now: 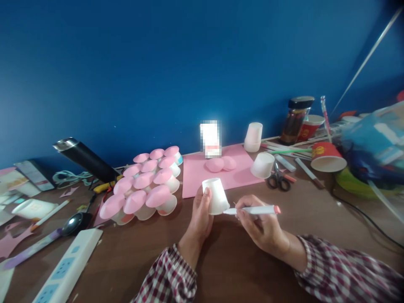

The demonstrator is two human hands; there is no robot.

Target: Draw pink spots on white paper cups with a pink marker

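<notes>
Cup [215, 196], small, white and paper, sits upside down in my left hand [199, 212], its wide mouth down by the palm and its narrower base pointing up and a little away from me. My fingers wrap its left wall, closed on it, and it hovers just above the brown table [227, 269]. My right hand [261, 225] comes in from the right, pinched shut on a white marker [252, 210] with a pink end cap. The marker lies almost level, its long axis running left to right, and its tip meets the cup's lower right side near the rim. So the cup is directly left of my right hand, touching the pen's point. Its surface looks plain and matte; I see no marks from here. Behind it lies a pink sheet [198, 174].
</notes>
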